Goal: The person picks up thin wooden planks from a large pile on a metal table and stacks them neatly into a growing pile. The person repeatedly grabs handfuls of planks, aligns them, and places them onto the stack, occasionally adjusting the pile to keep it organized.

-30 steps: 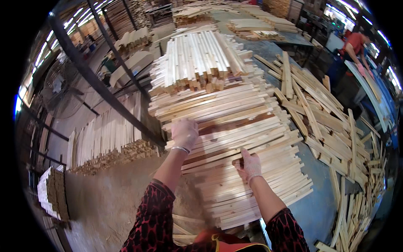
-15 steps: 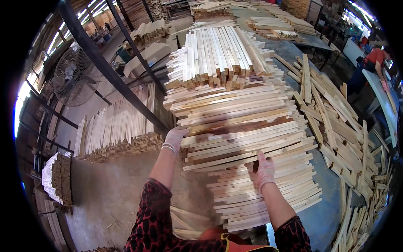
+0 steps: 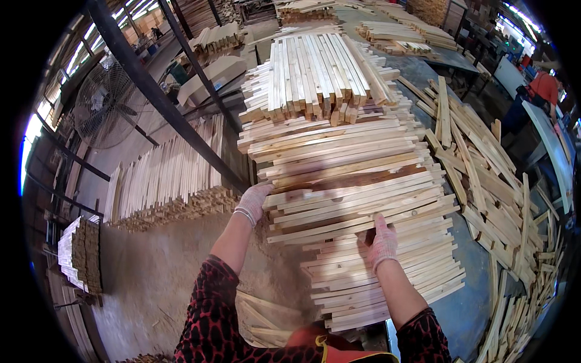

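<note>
— Head view: our left hand (image 3: 253,202) clasps the slat stack's (image 3: 357,199) left ends at the worktop's (image 3: 460,302) left edge.
— Our right hand (image 3: 382,242) lies flat, gripping nothing; uneven pushing could topple loose slats.

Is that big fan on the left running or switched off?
It looks switched off. The fan behind the slanted steel beam shows its separate blades sharply through the wire guard, with no spinning blur, though one still picture cannot fully prove it.

Pale wood slats (image 3: 357,199) under my gloves — long, thin, flat, stacked crosswise in a loose sloping heap, ends uneven, a neater bundle (image 3: 321,75) lying on top
</note>
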Action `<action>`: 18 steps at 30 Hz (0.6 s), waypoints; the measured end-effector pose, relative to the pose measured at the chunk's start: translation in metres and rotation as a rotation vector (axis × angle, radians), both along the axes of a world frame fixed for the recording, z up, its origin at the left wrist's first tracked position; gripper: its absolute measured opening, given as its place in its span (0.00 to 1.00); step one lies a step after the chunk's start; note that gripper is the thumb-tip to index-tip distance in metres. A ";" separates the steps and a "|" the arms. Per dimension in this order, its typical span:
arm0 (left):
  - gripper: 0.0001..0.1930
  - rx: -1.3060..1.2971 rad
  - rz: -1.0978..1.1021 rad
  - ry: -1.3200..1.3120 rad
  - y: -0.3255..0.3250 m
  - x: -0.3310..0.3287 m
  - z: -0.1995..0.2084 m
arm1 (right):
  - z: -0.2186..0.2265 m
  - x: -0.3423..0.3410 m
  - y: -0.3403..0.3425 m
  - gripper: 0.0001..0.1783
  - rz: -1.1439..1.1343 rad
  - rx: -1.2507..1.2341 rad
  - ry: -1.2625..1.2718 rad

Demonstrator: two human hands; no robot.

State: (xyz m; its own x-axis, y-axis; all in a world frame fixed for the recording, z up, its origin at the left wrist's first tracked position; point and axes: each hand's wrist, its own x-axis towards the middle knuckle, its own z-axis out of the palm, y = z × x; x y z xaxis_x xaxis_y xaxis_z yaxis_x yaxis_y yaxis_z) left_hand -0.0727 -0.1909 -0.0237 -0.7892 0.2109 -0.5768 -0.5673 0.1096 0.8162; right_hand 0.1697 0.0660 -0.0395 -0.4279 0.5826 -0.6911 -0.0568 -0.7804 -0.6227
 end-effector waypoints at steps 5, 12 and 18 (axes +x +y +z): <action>0.23 0.149 0.012 0.018 -0.013 -0.003 -0.014 | -0.004 0.003 -0.001 0.23 -0.004 0.026 0.031; 0.20 0.168 -0.026 0.210 -0.030 -0.002 -0.026 | 0.002 -0.001 -0.002 0.20 0.069 0.002 -0.076; 0.25 -0.692 -0.601 0.459 -0.027 -0.001 0.038 | -0.002 -0.003 -0.012 0.23 0.147 0.024 -0.067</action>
